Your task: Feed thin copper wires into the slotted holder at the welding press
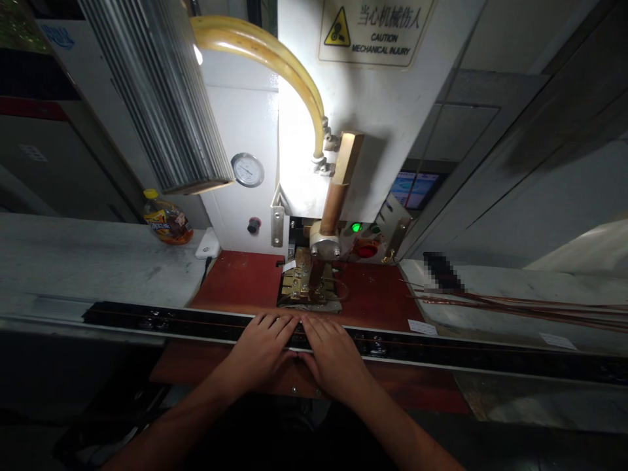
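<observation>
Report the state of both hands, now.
Left hand: holding the rail, fingers across it.
Right hand: holding the same rail, fingers across it.

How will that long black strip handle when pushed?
The strip is probably stiff, looking nearly straight past the left hand and right hand. It might swing if pushed off-centre, since it reaches beyond the red base both ways.

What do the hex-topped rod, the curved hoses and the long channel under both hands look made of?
Hex-topped rod: probably brass or copper, given its yellow-to-reddish metallic tone; satin.
Curved hoses: likely plastic, smooth and glossy, with translucent-looking amber walls.
Long channel: perhaps aluminium, from its pale grey, straight edges; dull, and its black lining's material is unclear.
</observation>
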`<state>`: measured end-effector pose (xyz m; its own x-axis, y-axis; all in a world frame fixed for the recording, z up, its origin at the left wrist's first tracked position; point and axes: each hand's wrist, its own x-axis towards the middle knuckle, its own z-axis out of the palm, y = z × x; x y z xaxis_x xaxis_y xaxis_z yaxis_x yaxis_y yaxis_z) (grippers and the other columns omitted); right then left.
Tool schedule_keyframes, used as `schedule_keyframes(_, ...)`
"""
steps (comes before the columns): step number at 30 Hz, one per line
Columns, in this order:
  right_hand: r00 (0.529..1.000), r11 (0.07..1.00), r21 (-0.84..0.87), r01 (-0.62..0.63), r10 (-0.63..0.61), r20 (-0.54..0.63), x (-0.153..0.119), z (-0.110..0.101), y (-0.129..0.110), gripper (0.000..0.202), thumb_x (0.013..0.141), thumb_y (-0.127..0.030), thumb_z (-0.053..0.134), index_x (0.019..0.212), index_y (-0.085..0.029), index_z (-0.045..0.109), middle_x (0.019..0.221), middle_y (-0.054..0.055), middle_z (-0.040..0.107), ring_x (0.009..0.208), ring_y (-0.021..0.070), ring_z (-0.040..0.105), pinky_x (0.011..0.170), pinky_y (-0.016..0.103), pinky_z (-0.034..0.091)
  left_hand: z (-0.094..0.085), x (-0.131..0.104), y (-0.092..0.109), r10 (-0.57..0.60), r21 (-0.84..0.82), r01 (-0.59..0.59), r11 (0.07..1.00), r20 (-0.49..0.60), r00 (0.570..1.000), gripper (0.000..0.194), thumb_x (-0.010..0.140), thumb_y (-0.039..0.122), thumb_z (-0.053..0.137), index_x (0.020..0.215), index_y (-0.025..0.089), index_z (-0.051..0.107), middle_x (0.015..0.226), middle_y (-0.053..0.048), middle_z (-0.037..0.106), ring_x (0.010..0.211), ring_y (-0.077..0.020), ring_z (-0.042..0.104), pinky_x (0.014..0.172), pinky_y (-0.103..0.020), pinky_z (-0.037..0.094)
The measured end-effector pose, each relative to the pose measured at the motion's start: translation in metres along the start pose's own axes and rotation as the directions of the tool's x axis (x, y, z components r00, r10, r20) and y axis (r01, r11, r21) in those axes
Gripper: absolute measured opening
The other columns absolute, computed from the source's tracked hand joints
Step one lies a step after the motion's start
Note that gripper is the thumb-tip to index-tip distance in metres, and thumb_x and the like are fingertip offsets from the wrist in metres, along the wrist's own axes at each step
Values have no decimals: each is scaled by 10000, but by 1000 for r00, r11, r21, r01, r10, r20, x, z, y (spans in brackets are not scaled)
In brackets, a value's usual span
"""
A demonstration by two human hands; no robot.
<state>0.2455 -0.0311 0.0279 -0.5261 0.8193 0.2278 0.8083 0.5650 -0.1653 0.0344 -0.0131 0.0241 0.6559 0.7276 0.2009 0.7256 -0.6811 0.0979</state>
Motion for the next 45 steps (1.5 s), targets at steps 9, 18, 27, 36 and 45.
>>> schedule_keyframes(9,999,999,-21,-29,29,16,-5,1,3,582,933,-325,676,1433,-57,550,1400,175,634,1220,300,596,1088,430,423,2,4,3,13,13,-13,1000,25,1000,605,970,443,621,1479,152,471,1421,-120,618,1230,-287,564,1075,-425,373)
schedule_keyframes(18,999,998,-55,-35,36,10,-12,2,10,554,974,-348,615,1451,-76,543,1405,173,633,1240,289,590,1085,432,415,8,8,10,14,27,-14,1000,32,999,601,984,457,593,1492,163,463,1437,-120,610,1235,-289,567,1062,-431,376)
schedule_keyframes(27,998,997,-62,-54,51,-43,-16,10,7,537,981,-339,604,1444,-72,553,1442,163,609,1246,305,582,1107,449,378,10,9,12,2,29,-2,1000,21,1000,578,973,453,614,1465,174,498,1421,-106,626,1219,-275,586,1051,-435,404)
schedule_keyframes(36,998,997,-68,-45,43,-42,-16,8,8,574,977,-354,613,1466,-67,521,1469,171,583,1266,295,568,1113,442,366,4,10,14,2,11,-2,1000,13,1000,531,993,426,582,1451,167,514,1432,-101,619,1240,-279,572,1075,-441,387)
schedule_keyframes(45,999,996,-78,-30,27,-37,-16,7,7,564,985,-326,589,1477,-64,508,1488,179,562,1316,291,545,1144,431,345,0,11,15,44,-26,-44,999,-13,999,566,990,410,591,1479,151,469,1445,-107,609,1299,-260,548,1115,-412,363)
